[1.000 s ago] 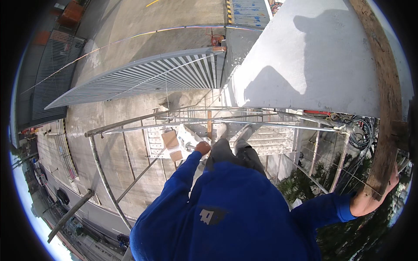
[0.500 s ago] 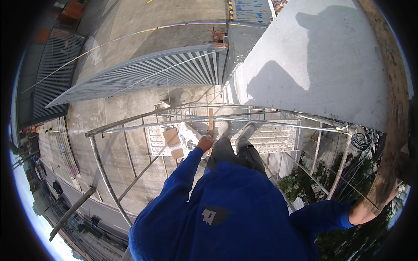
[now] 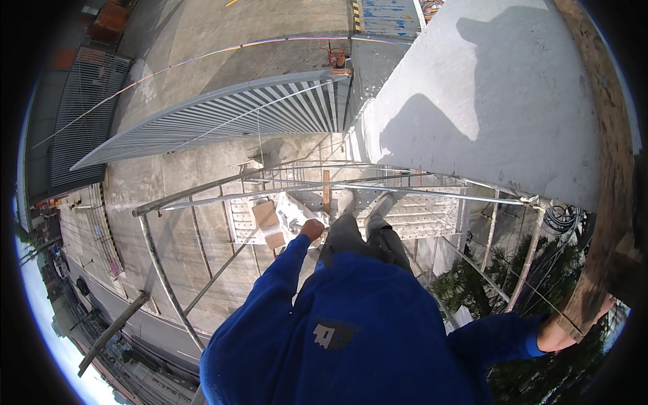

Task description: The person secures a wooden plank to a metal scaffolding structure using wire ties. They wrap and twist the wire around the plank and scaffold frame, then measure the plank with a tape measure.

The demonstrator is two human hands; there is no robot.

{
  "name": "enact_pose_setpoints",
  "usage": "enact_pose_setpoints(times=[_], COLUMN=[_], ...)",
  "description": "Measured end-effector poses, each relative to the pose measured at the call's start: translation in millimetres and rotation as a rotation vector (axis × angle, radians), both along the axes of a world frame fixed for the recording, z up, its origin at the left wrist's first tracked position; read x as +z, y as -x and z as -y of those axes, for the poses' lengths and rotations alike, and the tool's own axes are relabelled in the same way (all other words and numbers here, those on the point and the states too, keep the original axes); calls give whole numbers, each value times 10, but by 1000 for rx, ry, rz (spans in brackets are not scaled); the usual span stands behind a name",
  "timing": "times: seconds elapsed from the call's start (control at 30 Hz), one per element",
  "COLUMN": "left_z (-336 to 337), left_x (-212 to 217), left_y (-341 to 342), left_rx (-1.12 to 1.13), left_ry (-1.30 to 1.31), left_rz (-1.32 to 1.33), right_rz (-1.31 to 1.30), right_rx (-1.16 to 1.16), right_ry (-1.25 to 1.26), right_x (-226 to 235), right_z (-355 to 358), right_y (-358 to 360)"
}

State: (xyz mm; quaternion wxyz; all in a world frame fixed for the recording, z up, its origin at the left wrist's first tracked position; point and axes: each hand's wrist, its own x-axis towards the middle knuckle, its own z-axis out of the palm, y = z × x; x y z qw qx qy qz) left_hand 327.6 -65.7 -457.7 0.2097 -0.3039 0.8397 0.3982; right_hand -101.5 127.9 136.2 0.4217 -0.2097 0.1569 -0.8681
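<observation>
My left hand hangs in front of my legs with its fingers curled closed; whatever is inside them, if anything, is hidden. Below it lie a crumpled white sack and an opened brown cardboard piece on the perforated metal scaffold deck. A narrow wooden strip lies beside my shoes. At the right edge, a rough wooden plank rises along the wall. My right hand grips this plank near its lower end, most of the fingers hidden behind it.
Scaffold rails cross in front of my feet. A white wall carries shadows at the upper right. Ahead stands a grey slatted gate. Coiled cables hang right, above tree branches. Paved ground lies far below.
My left hand has shifted slightly left and nearer to me, away from the wooden strip. My right hand is still at the plank, marginally lower in view.
</observation>
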Motion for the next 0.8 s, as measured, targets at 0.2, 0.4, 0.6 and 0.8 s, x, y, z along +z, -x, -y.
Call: enact_pose_setpoints(times=[0.2,0.4,0.6,0.8], left_z=[50,109,389,358], left_x=[129,-230,187,-43], left_y=[44,106,456,246], left_rx=[-176,209,-108,-192], left_ry=[115,-151,-50,175], left_rz=[-75,-219,-39,-148], right_rz=[-9,-36,-78,-84], right_rx=[-5,-25,-45,-27], right_ry=[6,17,14,14], right_x=[-16,-23,-60,-113], right_z=[-40,-76,-50,-32], right_y=[-16,-38,-77,-28])
